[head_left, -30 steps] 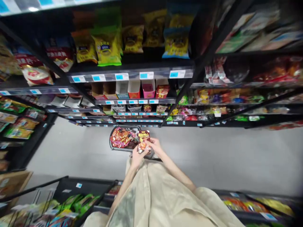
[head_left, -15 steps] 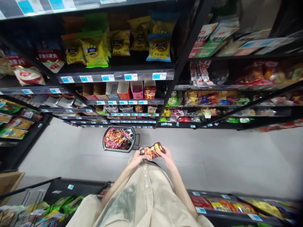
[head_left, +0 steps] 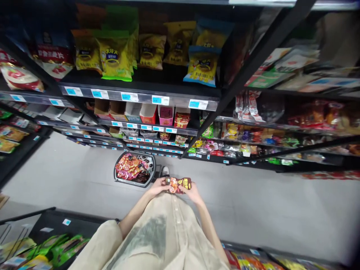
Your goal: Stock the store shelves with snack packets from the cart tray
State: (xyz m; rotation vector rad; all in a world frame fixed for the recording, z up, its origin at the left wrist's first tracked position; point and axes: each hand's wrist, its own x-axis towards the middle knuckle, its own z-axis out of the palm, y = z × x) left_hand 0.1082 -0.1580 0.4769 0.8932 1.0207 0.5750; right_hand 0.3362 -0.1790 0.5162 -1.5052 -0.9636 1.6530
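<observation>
In front of my waist I hold a dark brown snack packet with yellow lettering and a picture of food on it. My left hand grips its left end, thumb on the front. My right hand pinches the right end, with the fingers partly hidden behind the packet. Just left of my hands, a dark-rimmed shopping basket stands on the floor, holding several red and orange packets and some dark items.
Ahead is a tall black shelf rack with yellow snack bags, small open boxes and price tags. More shelves hold bagged goods on the right. Behind me stands a low rack with green bags. Grey floor runs between the racks.
The view has turned, so the shelves sit tilted differently and the basket appears further left. The packet has gone from slanted to nearly level, still in both hands.
</observation>
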